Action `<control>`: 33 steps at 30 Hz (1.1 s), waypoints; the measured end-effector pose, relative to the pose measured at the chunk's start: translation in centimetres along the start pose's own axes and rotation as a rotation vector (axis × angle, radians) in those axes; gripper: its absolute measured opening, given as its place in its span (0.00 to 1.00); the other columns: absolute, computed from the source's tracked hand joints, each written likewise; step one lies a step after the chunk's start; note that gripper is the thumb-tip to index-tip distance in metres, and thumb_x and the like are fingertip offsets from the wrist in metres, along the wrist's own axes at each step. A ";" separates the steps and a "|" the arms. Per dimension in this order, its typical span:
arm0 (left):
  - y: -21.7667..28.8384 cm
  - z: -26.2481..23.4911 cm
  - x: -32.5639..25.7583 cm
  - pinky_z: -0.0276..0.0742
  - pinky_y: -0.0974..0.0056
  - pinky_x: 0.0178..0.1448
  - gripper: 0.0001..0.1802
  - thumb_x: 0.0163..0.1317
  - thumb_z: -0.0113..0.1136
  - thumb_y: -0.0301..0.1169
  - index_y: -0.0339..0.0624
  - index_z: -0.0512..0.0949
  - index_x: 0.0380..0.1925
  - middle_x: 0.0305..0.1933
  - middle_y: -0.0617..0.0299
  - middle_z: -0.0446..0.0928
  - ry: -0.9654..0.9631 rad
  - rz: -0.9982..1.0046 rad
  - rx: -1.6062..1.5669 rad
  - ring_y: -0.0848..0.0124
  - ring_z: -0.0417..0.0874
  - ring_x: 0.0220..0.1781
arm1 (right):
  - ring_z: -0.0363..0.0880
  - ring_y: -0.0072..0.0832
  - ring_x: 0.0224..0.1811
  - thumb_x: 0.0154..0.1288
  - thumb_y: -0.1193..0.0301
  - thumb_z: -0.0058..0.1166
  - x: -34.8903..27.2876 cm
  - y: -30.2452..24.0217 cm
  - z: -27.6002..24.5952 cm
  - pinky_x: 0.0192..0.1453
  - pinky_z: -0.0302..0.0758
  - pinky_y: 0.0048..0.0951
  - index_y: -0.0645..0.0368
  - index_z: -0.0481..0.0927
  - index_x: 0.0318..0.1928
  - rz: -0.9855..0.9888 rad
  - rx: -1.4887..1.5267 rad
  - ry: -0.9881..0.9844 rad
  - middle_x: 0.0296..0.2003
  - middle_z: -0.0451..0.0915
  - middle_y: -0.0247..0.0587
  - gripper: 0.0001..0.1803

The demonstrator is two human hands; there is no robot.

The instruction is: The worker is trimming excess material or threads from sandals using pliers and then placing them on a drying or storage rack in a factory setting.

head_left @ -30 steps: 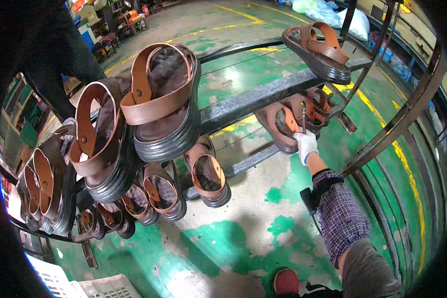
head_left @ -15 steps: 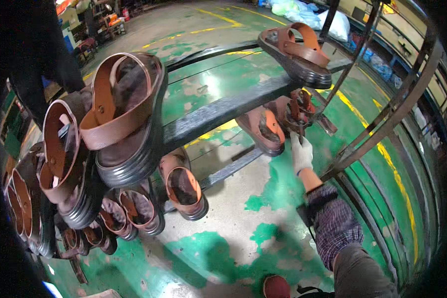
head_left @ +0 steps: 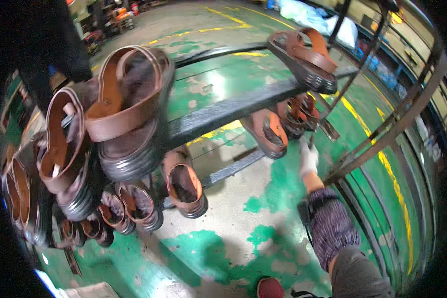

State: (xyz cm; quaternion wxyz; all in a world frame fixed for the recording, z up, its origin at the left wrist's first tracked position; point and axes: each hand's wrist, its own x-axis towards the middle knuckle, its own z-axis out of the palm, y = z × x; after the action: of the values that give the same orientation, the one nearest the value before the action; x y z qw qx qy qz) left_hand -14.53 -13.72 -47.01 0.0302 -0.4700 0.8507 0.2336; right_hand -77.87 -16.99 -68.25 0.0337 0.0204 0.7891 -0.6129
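Note:
My right hand (head_left: pixel 309 156) wears a white glove and reaches up from a checked sleeve toward a cluster of brown sandals (head_left: pixel 297 113) hanging on the lower rail of a dark metal rack (head_left: pixel 223 111). Its fingertips sit just under those sandals, beside a thin rod; whether they grip anything is unclear. Another brown sandal (head_left: pixel 269 131) hangs just left of the hand. One brown sandal with a black sole (head_left: pixel 305 54) rests on the rack's top right end. My left hand is out of view.
Several brown sandals (head_left: pixel 129 114) crowd the rack's left side close to the camera, with more below (head_left: pixel 186 188). A slanted rusty frame bar (head_left: pixel 382 139) runs to the right of my hand. The floor (head_left: pixel 218 253) is concrete with worn green paint. A red shoe tip (head_left: pixel 269 288) shows at the bottom.
The view has shifted closer to the left sandals. My right hand has dropped slightly, from touching the hanging sandals to just beneath them.

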 end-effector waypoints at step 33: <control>-4.4 -3.5 -5.1 0.73 0.39 0.58 0.25 0.56 0.53 0.34 0.37 0.73 0.54 0.59 0.33 0.68 0.049 0.296 0.066 0.43 0.77 0.50 | 0.75 0.26 0.33 0.66 0.69 0.56 -23.9 -3.8 9.9 0.41 0.72 0.31 0.56 0.77 0.40 0.151 0.155 -0.675 0.32 0.77 0.35 0.06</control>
State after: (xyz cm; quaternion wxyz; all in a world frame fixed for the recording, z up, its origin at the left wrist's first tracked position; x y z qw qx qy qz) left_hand -7.53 -13.13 -44.12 -0.0099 -0.3440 0.9183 0.1958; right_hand -54.02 -27.31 -65.14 0.3361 -0.1224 0.6808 -0.6392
